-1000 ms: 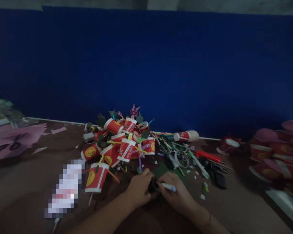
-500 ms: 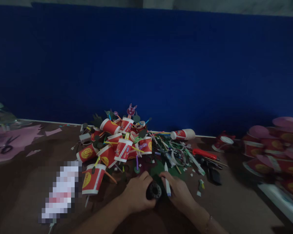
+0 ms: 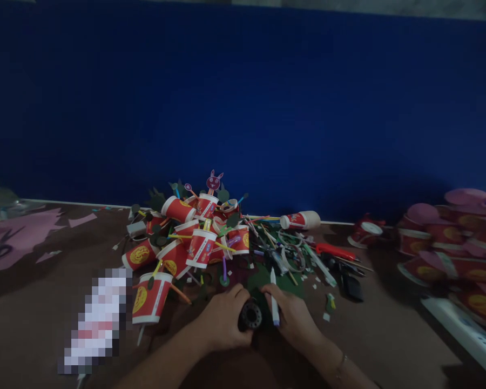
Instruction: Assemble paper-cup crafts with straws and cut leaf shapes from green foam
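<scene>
My left hand (image 3: 224, 320) is wrapped round a black cylindrical object (image 3: 251, 315), whose round end shows a ring of light marks around a dark centre. I cannot make out its kind. In my right hand (image 3: 295, 316), closed just beside it, a white marker (image 3: 274, 296) stands steeply tilted, its bluish end low near my palm. Beyond my hands lies dark green paper (image 3: 262, 280) with small white scraps on it. A pile of red paper cups (image 3: 202, 248) with straws and paper cutouts, one a rabbit face (image 3: 214, 182), sits ahead to the left.
Pink paper (image 3: 24, 233) with scissors (image 3: 2, 249) lies at far left. Loose straws and sticks, a stack of cups (image 3: 302, 220), a red-handled tool (image 3: 336, 250) and a black object (image 3: 352, 288) are ahead right. A white power strip (image 3: 465, 332) and decorated cups (image 3: 449, 235) stand at right.
The view has turned slightly, so the things on the table appear a little farther left. Both hands keep their holds on the black object and the marker.
</scene>
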`<state>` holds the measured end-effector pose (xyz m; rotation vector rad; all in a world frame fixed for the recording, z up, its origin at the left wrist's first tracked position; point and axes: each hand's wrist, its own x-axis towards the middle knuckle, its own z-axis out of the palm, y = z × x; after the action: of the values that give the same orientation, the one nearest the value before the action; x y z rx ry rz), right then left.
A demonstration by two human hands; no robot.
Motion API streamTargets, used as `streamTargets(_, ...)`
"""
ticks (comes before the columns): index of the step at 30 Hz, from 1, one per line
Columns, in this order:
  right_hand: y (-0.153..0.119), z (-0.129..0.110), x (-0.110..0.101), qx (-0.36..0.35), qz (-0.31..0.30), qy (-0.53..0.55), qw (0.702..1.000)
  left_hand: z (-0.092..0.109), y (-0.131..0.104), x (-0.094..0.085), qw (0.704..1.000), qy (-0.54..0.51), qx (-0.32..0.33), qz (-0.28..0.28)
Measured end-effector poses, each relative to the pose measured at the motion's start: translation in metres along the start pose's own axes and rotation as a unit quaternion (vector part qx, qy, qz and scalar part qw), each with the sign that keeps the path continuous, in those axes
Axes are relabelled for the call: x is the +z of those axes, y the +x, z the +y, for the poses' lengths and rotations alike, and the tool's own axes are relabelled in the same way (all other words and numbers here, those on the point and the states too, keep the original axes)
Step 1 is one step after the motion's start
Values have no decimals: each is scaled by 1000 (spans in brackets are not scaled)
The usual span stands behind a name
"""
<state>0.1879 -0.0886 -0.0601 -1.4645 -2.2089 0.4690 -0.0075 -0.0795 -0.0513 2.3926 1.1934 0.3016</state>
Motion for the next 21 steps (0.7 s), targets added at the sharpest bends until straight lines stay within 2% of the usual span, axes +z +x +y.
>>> streamTargets(10,0,1,0,7,-26,-11,1000,-2,1,0,1000,-1,5,-6)
streamTargets(21,0,-1,-1,15,-24,-2,1000,-3,0,-2,1000,-13,9,-12)
